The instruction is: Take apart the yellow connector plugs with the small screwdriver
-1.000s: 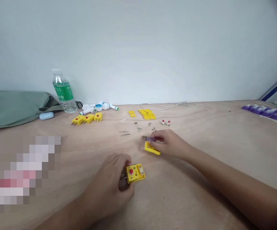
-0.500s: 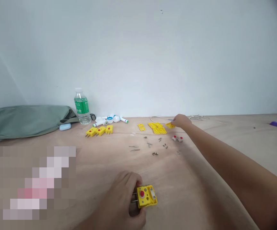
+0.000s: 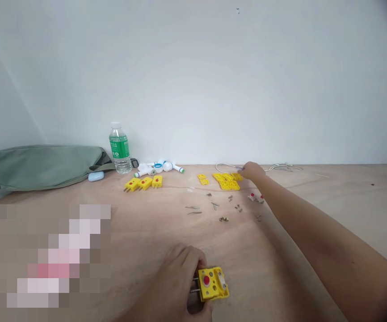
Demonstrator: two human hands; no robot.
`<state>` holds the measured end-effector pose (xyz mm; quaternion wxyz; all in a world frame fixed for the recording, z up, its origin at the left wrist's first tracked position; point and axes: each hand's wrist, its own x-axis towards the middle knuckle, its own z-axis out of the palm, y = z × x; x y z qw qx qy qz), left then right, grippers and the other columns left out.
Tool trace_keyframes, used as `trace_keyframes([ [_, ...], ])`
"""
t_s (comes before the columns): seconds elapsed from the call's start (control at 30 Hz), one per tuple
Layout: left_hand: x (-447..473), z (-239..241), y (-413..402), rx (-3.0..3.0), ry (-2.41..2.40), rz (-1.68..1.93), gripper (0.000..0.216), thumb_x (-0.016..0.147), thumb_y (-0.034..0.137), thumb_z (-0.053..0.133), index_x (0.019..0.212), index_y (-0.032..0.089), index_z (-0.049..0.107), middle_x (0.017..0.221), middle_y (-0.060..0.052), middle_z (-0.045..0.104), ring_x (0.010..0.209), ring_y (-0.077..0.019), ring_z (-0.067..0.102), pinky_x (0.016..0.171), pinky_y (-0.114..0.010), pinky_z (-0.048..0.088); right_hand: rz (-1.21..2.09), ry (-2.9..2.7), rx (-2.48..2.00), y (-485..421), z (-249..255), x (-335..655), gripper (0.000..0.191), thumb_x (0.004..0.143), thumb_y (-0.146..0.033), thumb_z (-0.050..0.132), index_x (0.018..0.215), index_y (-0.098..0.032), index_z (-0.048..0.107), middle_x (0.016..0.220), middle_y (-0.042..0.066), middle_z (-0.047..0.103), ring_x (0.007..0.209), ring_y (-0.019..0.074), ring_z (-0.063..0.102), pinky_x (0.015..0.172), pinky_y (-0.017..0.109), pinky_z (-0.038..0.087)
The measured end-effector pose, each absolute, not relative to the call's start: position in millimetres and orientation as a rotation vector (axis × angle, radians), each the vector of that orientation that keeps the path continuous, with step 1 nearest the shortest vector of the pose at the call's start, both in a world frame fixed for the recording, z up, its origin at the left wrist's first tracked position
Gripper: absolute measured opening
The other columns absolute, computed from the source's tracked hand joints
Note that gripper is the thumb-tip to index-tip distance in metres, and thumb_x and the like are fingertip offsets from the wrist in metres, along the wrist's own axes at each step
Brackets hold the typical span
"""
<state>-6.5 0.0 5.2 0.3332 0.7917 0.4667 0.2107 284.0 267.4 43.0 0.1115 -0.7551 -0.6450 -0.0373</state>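
Head view: counter (image 3: 143, 237), yellow casings (image 3: 227, 184)
Left hand (image 3: 181, 278): grip closed around yellow plug (image 3: 213, 284)
Right hand (image 3: 253, 172): at the casings; cannot tell its grip

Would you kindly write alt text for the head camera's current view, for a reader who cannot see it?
A person's left grip holds a yellow two-pin plug at a wood-toned table; the right grip is at yellow parts near the wall. Small metal pieces lie between, with three more yellow plugs, a bottle and a bag at left.
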Motion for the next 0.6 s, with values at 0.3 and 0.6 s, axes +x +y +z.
trace_keyframes([
  [0.3,-6.6,11.7,-7.6,2.101,1.173,0.679,0.033,0.062,0.008,0.053,0.092,0.021,0.048,0.098,-0.003,0.054,0.09,-0.0195,0.05,0.078,-0.03,0.042,-0.003,-2.296,-1.682,166.4,84.5,219.3,0.03,0.094,-0.04,0.033,0.117,-0.029,0.049,0.1,0.002,0.065,0.087,0.016,0.059,0.073,0.026,0.042],
  [0.6,-6.1,12.6,-6.3,2.226,1.042,0.684,0.028,0.073,0.013,0.055,0.099,0.024,0.059,0.104,-0.004,0.056,0.1,-0.0205,0.05,0.089,-0.032,0.041,0.563,-2.223,-0.981,13.9,74.6,190.3,0.006,0.093,-0.027,0.036,0.094,-0.021,0.038,0.08,0.004,0.059,0.066,0.0131,0.054,0.058,0.025,0.041],
])
